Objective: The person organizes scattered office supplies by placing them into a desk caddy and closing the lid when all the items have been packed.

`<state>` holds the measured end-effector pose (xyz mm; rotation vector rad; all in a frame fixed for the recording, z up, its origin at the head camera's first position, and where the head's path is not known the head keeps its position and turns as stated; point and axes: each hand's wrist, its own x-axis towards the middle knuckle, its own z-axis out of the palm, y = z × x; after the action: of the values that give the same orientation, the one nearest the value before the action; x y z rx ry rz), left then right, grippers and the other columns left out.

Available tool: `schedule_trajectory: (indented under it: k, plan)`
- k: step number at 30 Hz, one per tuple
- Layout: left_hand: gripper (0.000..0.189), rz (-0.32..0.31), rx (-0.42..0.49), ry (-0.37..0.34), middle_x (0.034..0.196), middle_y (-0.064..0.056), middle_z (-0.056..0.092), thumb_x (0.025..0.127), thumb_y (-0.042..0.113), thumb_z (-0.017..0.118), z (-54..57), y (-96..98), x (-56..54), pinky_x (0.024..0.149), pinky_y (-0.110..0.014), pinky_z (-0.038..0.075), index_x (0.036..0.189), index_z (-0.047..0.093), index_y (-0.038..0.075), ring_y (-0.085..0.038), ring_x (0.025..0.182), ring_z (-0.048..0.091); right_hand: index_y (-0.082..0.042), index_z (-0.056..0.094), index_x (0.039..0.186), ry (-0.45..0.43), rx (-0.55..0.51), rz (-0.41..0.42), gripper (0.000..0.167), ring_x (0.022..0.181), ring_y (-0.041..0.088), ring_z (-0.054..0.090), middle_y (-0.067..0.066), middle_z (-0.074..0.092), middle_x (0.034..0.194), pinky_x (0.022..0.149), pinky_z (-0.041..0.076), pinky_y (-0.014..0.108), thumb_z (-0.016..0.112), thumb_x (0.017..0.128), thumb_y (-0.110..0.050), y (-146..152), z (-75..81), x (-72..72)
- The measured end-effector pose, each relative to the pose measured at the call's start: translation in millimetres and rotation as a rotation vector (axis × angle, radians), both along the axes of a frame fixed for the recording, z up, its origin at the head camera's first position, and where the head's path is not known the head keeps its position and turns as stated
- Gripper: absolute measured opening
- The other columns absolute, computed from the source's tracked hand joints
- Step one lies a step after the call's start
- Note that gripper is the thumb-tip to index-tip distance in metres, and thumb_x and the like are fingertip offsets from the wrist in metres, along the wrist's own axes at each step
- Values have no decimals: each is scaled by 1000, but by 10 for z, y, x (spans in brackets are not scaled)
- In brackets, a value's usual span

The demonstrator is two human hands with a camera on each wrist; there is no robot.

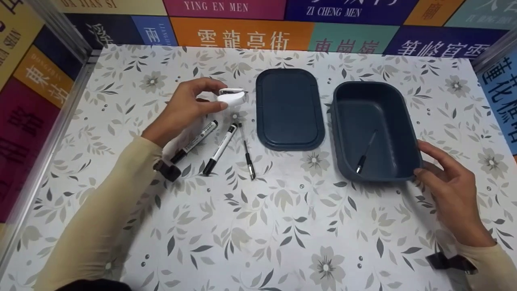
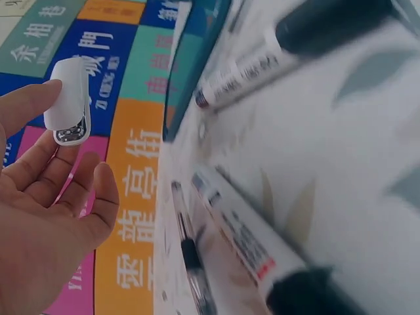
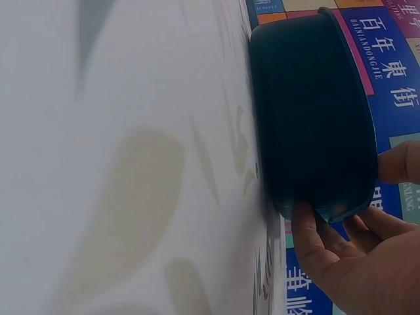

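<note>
My left hand (image 1: pixel 190 99) pinches a small white stapler (image 1: pixel 232 97) between thumb and fingers, held just above the table. In the left wrist view, metal shows inside the end of the stapler (image 2: pixel 67 105). At the right, my right hand (image 1: pixel 454 186) grips the near right corner of a dark blue open box (image 1: pixel 375 176); the right wrist view shows the box's outer wall (image 3: pixel 315 118) with fingers against it. One black pen (image 1: pixel 365 155) lies inside the box. Below my left hand are two white markers with black caps, one marker (image 1: pixel 198 139) partly behind the wrist strap.
The blue lid (image 1: pixel 290 109) lies flat left of the box. Beside the second marker (image 1: pixel 220 149) rests a clear pen (image 1: pixel 246 151) with a black grip. Flower-patterned cloth covers the table (image 1: pixel 282 226); colored panels with lettering (image 1: pixel 242 34) stand behind it.
</note>
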<state>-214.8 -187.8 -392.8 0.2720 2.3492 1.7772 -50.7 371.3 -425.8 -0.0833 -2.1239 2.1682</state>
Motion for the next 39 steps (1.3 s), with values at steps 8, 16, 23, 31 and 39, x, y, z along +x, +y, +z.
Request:
schedule_trajectory:
  k: [8, 16, 23, 31, 39]
  plan:
    - [37, -26, 53, 21, 123, -9, 72, 95, 5, 84, 40, 136, 63, 89, -34, 61, 130, 76, 11, -30, 103, 73, 5, 56, 156, -3, -4, 2, 58, 121, 20, 73, 14, 55, 162, 78, 60, 19, 62, 100, 19, 2, -6, -3]
    - [37, -51, 22, 65, 121, -8, 73, 93, 5, 85, 15, 241, 68, 89, -33, 59, 128, 77, 10, -30, 108, 69, 5, 56, 156, -12, -4, 4, 58, 121, 19, 73, 14, 56, 161, 80, 61, 19, 63, 100, 18, 5, -6, -3]
    - [38, -64, 36, 47, 124, -9, 73, 94, 5, 84, -10, 332, 73, 89, -33, 61, 131, 76, 10, -27, 108, 71, 7, 55, 156, 8, -15, 6, 58, 121, 21, 74, 15, 55, 162, 82, 61, 19, 62, 99, 20, 5, -5, -2]
    - [37, -79, 57, 34, 122, -9, 72, 94, 9, 85, -42, 439, 93, 95, -38, 62, 130, 76, 10, -31, 109, 72, 7, 55, 156, 21, -23, 16, 58, 122, 22, 74, 18, 54, 162, 85, 61, 20, 61, 99, 21, 4, 0, -7]
    - [37, -92, 48, 72, 118, -9, 72, 94, 5, 84, -143, 557, 79, 91, -35, 61, 130, 76, 6, -24, 114, 66, 7, 55, 156, 11, -23, 15, 58, 123, 21, 73, 17, 54, 162, 87, 62, 20, 62, 100, 20, 10, -9, -6]
